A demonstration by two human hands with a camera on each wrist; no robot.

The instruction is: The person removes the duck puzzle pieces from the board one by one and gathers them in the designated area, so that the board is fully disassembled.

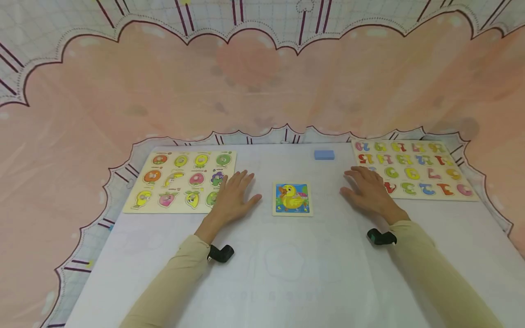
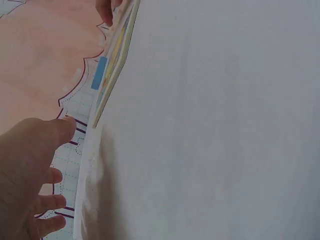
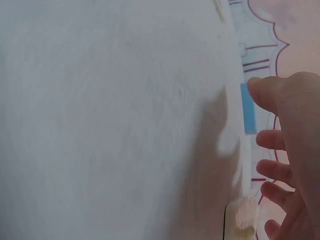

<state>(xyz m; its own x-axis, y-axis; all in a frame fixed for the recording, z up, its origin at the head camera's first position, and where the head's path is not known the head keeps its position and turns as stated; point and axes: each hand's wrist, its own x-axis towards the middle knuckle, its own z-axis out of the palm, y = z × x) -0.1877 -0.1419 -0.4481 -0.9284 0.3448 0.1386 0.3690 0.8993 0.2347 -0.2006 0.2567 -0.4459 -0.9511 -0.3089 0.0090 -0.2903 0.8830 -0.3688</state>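
Observation:
A small square puzzle [image 1: 292,199] with a yellow duck picture lies on the table between the hands. The left hand [image 1: 232,197], fingers spread and holding nothing, overlaps the right edge of a fruit puzzle board [image 1: 147,206] in the head view. On the other side the right hand [image 1: 369,193], its fingers loosely extended, overlaps the left edge of a number puzzle board [image 1: 414,196]. Behind the duck puzzle, towards the right hand, is a blue rectangular block [image 1: 324,155]. In the right wrist view the right thumb [image 3: 265,92] partly covers that block [image 3: 248,112].
A white cloth-like surface [image 1: 283,273] covers the table. Patterned pink and white fabric [image 1: 266,91] hangs behind it and shows along its sides. Each wrist wears a small black camera, one on the left [image 1: 221,253] and one on the right [image 1: 381,237].

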